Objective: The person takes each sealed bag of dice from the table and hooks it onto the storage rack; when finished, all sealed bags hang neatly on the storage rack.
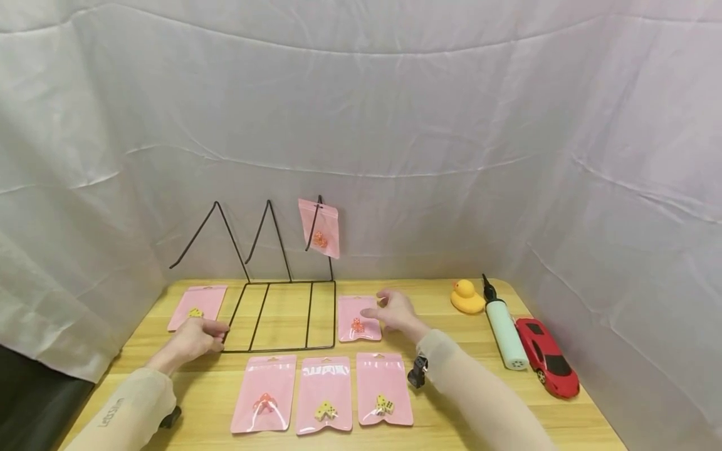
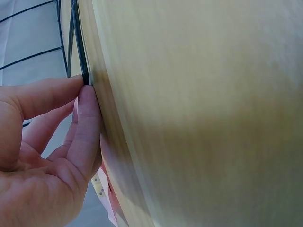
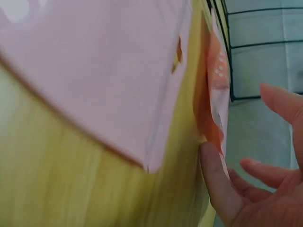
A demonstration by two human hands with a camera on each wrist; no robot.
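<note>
A black wire display rack (image 1: pixel 308 347) with three upright hooked prongs stands on the table. My left hand (image 1: pixel 194 341) pinches its near left corner between thumb and fingertips; the left wrist view shows the pinched wire rod (image 2: pixel 80 47) close up. One pink zip pouch (image 1: pixel 319 228) with orange-red dice hangs on the right prong. My right hand (image 1: pixel 397 313) is at another pink pouch with red dice (image 1: pixel 360 307), lying just right of the rack. In the right wrist view its fingers (image 3: pixel 220 189) are spread, one fingertip right at that pouch's edge (image 3: pixel 220 94).
Three pink pouches with dice, a left one (image 1: pixel 265 379), a middle one (image 1: pixel 324 382) and a right one (image 1: pixel 383 379), lie in front. Another pouch (image 1: pixel 200 300) lies left of the rack. At right are a rubber duck (image 1: pixel 468 297), a hand pump (image 1: pixel 506 335) and a red toy car (image 1: pixel 547 357).
</note>
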